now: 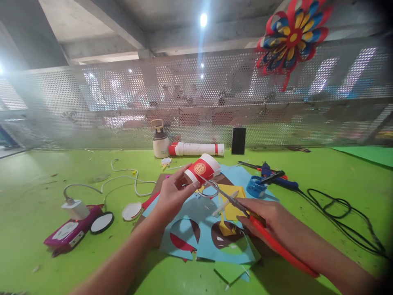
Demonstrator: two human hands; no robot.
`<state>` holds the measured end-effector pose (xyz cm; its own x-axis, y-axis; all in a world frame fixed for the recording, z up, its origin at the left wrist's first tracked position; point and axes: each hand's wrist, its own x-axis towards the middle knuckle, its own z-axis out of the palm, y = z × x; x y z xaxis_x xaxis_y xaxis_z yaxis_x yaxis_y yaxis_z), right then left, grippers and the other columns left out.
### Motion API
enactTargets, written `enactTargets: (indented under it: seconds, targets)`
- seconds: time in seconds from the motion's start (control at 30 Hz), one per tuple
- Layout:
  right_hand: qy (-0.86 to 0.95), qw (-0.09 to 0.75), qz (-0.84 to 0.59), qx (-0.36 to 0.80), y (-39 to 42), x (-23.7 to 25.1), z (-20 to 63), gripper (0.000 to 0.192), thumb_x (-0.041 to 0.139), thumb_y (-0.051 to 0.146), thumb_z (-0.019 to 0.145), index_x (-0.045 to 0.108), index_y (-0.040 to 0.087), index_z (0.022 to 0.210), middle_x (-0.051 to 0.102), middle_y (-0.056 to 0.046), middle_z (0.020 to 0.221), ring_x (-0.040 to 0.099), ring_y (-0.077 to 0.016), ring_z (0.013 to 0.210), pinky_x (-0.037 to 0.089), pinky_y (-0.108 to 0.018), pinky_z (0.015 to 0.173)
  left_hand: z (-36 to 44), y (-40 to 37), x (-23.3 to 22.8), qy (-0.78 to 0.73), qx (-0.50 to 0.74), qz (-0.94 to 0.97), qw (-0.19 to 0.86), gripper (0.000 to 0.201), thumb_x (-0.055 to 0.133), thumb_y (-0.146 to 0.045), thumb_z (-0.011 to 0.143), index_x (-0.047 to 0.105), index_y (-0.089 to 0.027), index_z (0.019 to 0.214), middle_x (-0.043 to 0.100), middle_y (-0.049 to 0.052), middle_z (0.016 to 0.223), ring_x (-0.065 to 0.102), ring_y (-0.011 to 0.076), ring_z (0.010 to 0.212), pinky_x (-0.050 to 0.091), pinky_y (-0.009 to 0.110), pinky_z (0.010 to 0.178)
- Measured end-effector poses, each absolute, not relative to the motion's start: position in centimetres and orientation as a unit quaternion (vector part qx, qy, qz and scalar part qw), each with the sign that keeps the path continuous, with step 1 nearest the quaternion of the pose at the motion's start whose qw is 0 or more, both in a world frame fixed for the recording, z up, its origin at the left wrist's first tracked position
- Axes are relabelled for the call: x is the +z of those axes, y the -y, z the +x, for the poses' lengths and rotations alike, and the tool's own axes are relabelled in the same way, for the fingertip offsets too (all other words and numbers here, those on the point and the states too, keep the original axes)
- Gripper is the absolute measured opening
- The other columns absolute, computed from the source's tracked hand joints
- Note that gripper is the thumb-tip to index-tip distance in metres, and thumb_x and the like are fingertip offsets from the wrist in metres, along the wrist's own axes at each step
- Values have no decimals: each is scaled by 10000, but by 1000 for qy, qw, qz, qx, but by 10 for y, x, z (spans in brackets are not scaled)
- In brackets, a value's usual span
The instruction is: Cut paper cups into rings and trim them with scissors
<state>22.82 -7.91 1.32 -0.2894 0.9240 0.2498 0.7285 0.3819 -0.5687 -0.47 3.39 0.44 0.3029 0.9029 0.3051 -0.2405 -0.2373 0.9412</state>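
Observation:
A red and white paper cup with a gold emblem lies tilted in my left hand, its fingers closed around the base end. My right hand grips the red handles of a pair of scissors. The scissor blades point up and left, their tips at the lower side of the cup; whether they cut into it I cannot tell. Below the cup lie a white ring, a yellow paper sheet with a pale pen-like stick on it, and light blue paper with round cut-outs.
At right lie a blue glue gun with a looped black cord and a blue tape roll. At left are a purple power strip, a white cable and round discs. Behind stand a sprayer bottle, stacked paper cups and a black phone-like slab.

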Motion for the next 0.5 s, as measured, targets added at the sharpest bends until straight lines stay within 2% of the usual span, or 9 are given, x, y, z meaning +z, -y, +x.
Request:
enactTargets:
  seconds: [0.1,0.23,0.43,0.5]
  targets:
    - [780,283,-531,173,80,9,229,246,482,385,1020,681,241,1014,730,-39,1010,668,-221,905,504,-315,782,-6,-34,5,-276,508,599,554,747,837,-321,733,581,-121,1405,752,173,1173,700,334,1068,568,453,909]
    - [778,282,-531,181,83,10,226,287,469,431,1029,667,236,956,738,-23,978,657,-194,837,504,-294,748,-6,-34,4,-273,511,594,559,768,832,-315,738,555,-115,1426,744,176,1197,694,329,1074,563,461,915]
    - [778,278,-532,185,81,11,223,280,470,393,1024,699,233,1004,759,-52,1045,684,-217,855,515,-309,742,-4,-32,4,-281,520,577,564,744,851,-294,699,606,-116,1379,766,160,1136,708,331,1029,568,453,891]
    - [772,283,-538,186,82,14,222,249,498,375,1012,698,226,1011,757,-53,1013,681,-224,842,511,-315,734,-4,-33,5,-282,522,577,562,743,852,-297,696,611,-112,1374,768,162,1126,709,332,1030,570,446,886]
